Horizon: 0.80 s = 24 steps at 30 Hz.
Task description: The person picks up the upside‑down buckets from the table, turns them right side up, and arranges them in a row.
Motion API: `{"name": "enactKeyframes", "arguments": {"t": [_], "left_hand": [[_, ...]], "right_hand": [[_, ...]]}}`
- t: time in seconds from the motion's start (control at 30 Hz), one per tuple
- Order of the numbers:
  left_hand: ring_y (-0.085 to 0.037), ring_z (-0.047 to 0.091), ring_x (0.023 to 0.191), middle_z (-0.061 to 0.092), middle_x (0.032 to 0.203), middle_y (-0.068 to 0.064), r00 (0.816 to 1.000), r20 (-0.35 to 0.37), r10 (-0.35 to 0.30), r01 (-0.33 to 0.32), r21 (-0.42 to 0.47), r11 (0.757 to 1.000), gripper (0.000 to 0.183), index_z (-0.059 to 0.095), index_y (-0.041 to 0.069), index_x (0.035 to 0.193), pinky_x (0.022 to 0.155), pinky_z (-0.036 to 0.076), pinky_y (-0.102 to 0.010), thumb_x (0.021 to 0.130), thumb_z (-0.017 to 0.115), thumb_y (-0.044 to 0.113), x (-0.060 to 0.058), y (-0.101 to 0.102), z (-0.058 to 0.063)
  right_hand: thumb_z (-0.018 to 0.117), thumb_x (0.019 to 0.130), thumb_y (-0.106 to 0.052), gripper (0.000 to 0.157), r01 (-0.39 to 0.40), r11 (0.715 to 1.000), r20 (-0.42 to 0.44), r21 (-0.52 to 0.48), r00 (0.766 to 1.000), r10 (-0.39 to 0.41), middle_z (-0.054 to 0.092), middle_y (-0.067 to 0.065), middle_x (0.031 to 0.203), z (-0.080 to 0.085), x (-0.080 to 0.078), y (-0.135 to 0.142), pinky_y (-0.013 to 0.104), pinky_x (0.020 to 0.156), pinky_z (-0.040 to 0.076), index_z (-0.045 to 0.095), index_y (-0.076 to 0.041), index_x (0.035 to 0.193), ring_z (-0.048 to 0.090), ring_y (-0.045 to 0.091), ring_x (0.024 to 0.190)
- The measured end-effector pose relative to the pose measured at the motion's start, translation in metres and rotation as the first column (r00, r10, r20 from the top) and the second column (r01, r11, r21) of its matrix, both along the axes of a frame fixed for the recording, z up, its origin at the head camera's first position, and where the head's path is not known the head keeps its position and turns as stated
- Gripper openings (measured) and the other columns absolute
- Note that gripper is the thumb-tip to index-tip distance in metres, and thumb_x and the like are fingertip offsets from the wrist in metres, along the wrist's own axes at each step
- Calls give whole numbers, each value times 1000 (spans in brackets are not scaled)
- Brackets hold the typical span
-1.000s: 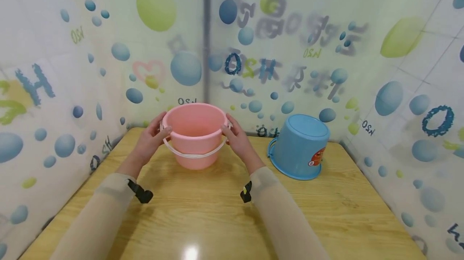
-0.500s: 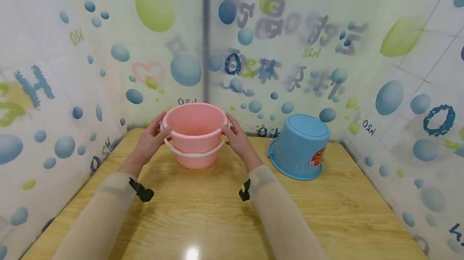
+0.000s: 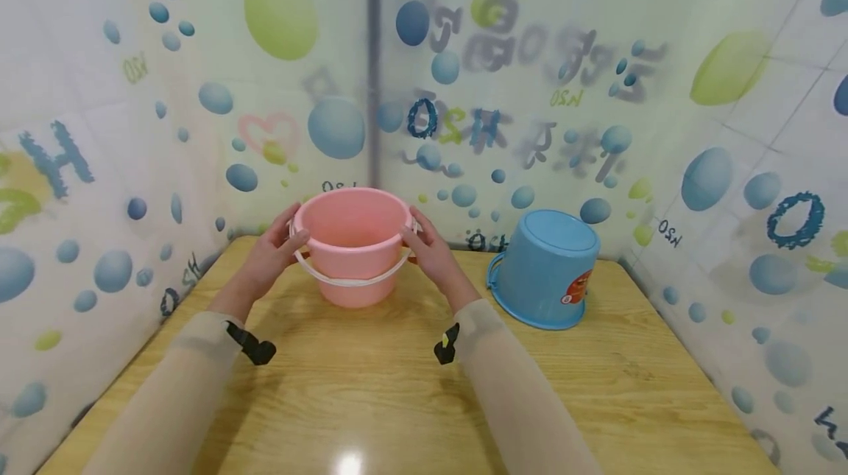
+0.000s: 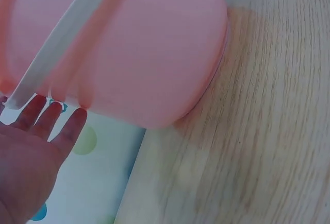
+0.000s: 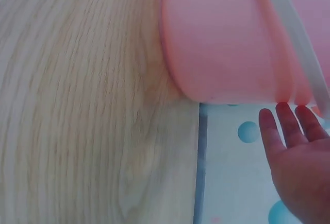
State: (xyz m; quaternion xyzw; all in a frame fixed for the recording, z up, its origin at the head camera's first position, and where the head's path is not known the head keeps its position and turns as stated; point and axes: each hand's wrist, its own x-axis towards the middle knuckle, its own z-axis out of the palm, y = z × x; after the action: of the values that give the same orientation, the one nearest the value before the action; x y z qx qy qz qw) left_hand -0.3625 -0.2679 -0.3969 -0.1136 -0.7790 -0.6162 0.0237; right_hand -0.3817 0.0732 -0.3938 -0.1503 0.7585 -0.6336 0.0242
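A pink bucket (image 3: pixel 355 258) stands upright toward the back of the table, mouth up, its white handle (image 3: pixel 351 282) hanging down across the front. My left hand (image 3: pixel 268 250) holds it at the left side of the rim, the thumb in front. On the opposite side my right hand (image 3: pixel 430 250) holds the rim in the same manner. Both wrist views show the fingertips of the left hand (image 4: pixel 31 157) and right hand (image 5: pixel 299 162) against the bucket's side below the rim. To the right, a blue bucket (image 3: pixel 550 269) sits upside down, apart from both hands.
The wooden table (image 3: pixel 397 386) ends just behind the buckets, where a curtain-like wall (image 3: pixel 530 77) with printed bubbles and letters rises. Similar patterned walls flank the table on the left and right. A red sticker (image 3: pixel 578 287) marks the blue bucket's side.
The whole head view has shifted very slightly to the left. Both hands keep their hold on the pink bucket, and the blue bucket stays in place.
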Motion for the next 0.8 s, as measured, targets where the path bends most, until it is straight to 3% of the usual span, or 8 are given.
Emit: {"name": "enactKeyframes", "arguments": {"t": [0.1,0.17,0.23,0.33,0.37,0.43,0.57,0.8], "left_hand": [[-39,19,170,9,186,-14,997,-31,67,-66,36,997,80,1,28,179,134,27,-66,116,47,50,7,1,3],[-39,21,169,15,184,-17,980,-113,162,-157,47,986,77,9,23,179,136,25,-64,116,45,49,14,3,8],[-34,29,165,28,179,-17,938,-228,260,-246,88,965,69,26,14,176,135,30,-55,116,48,41,21,6,14],[-21,50,148,51,160,-8,849,-377,370,-337,153,929,53,51,6,162,123,43,-34,113,56,26,33,14,24],[-15,55,140,55,153,-3,826,-412,384,-335,190,923,48,56,3,157,117,45,-27,112,57,21,37,17,28],[-8,62,127,60,143,6,805,-449,387,-297,259,919,43,60,-1,151,105,49,-18,110,58,13,45,24,34],[-8,69,114,67,133,10,822,-480,305,-159,322,933,39,61,-8,145,95,57,-16,108,56,5,63,37,45],[-13,72,108,74,125,0,841,-533,93,48,244,969,35,60,-13,141,93,61,-19,107,57,-4,89,63,45]], "right_hand": [[56,113,-56,73,-2,1000,-12,0,1000,2,52,12,169,-1,1,3,64,127,43,24,-39,176,50,36,156],[56,113,-56,74,17,1000,-39,10,999,-16,47,11,173,0,3,7,61,128,43,24,-35,176,46,35,159],[56,113,-54,74,30,1000,-75,9,997,-29,43,11,175,3,5,11,59,127,44,27,-29,176,44,35,161],[57,114,-50,71,34,999,-125,39,992,-29,45,11,174,11,13,20,57,125,47,34,-21,174,47,36,159],[58,114,-47,69,28,998,-134,48,991,-21,45,12,174,13,17,24,57,125,47,35,-20,174,47,37,158],[58,114,-45,67,27,995,-153,99,988,-12,47,12,172,19,27,30,56,125,48,37,-19,172,50,38,156],[58,115,-42,64,-7,983,-163,185,986,37,47,12,172,22,46,45,58,126,46,38,-21,172,51,39,155],[56,117,-34,62,-103,958,-167,269,974,152,45,18,172,18,81,71,63,121,49,36,-14,172,54,42,150]]}}
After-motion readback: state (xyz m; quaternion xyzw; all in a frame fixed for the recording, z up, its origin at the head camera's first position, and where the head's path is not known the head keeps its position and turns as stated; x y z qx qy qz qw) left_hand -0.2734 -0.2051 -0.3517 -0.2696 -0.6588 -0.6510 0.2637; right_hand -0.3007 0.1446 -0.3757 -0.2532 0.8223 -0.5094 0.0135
